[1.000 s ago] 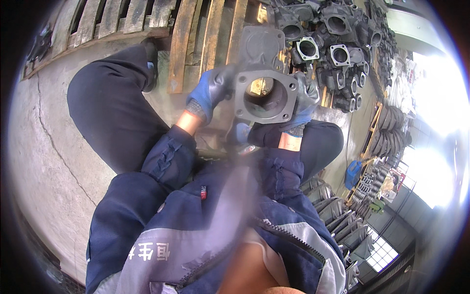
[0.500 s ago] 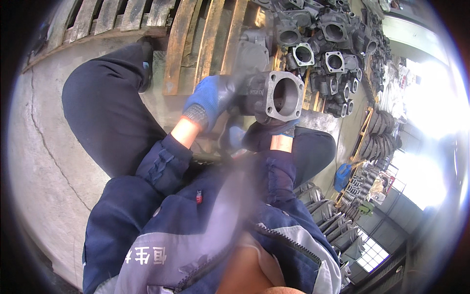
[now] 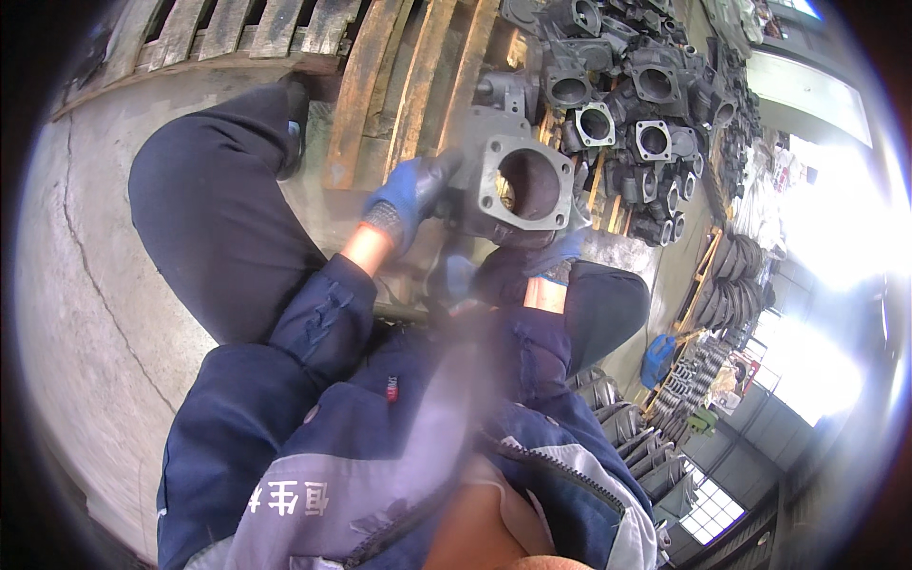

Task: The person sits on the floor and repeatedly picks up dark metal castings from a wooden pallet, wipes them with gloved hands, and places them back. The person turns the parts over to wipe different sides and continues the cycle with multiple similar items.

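Moved: compared with a second ago the casting sits further up and to the right in view, nearer the heap, with its square flange now turned more toward the camera.
Casting in hand: one grey metal housing [image 3: 518, 185], square flange with a big round bore and bolt holes at the corners (four, as far as I can make out). It's held up off the ground, in front of the knees and just short of the pile.
Left hand: one blue-gloved left hand [image 3: 410, 198], fingers wrapped onto the left side of the housing, gripping it.
Right hand: right hand [image 3: 556, 255] also in a blue glove, tucked under the lower right edge of the housing and mostly hidden by it. It touches the part, but I can't tell how far the fingers are closed.
Pile: heap of similar castings [image 3: 632, 104] behind, dark grey, many with the same kind of round openings. I count at least ten open bores, and more are too tangled to count.
Pallets: two wooden pallets, one slatted pallet [image 3: 237, 28] at the top left, one curved-looking pallet [image 3: 399, 85] under the castings (fisheye bends the boards).
Floor: bare concrete floor [image 3: 85, 313] with one long crack running down the left.
Clothes: dark blue work jacket with grey panel, dark trousers, person crouched.
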